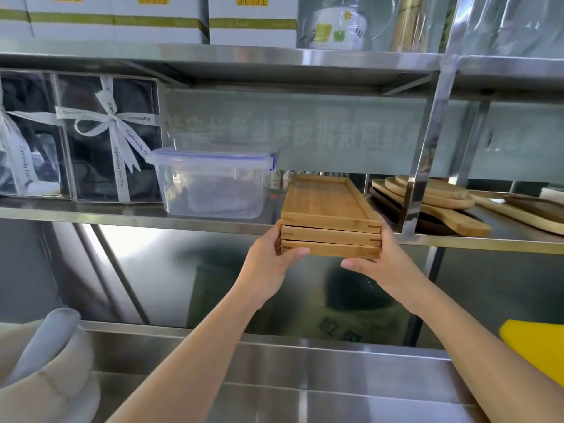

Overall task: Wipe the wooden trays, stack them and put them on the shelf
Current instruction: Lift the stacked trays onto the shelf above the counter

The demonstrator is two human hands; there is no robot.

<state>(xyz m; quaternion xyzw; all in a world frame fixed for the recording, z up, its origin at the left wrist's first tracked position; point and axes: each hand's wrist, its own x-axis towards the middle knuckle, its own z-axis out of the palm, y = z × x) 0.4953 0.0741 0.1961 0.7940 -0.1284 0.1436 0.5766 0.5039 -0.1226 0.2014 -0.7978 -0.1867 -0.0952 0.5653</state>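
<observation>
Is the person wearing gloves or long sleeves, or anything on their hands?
No. The left hand and right hand are bare, with no gloves, rings or watch showing. Both forearms are bare too; no sleeve shows anywhere in the picture. The fingernails look short and plain.

A stack of three rectangular wooden trays (331, 219) is sitting with its far end on the stainless steel shelf (137, 213) and its near end overhanging the front edge. The left hand (268, 264) is gripping the stack's near left corner, the right hand (386, 264) the near right corner. Just left of the stack, a clear lidded plastic container (210, 183) is standing on the same shelf; further left, two clear ribbon-tied gift boxes (108, 138) are standing side by side. Right of the stack, beyond a steel upright post (427, 148), oval wooden boards (430, 193) are lying piled. On the shelf above, white cardboard boxes (253, 21) are lined up. Below, a steel counter (305, 392) is running across.
</observation>
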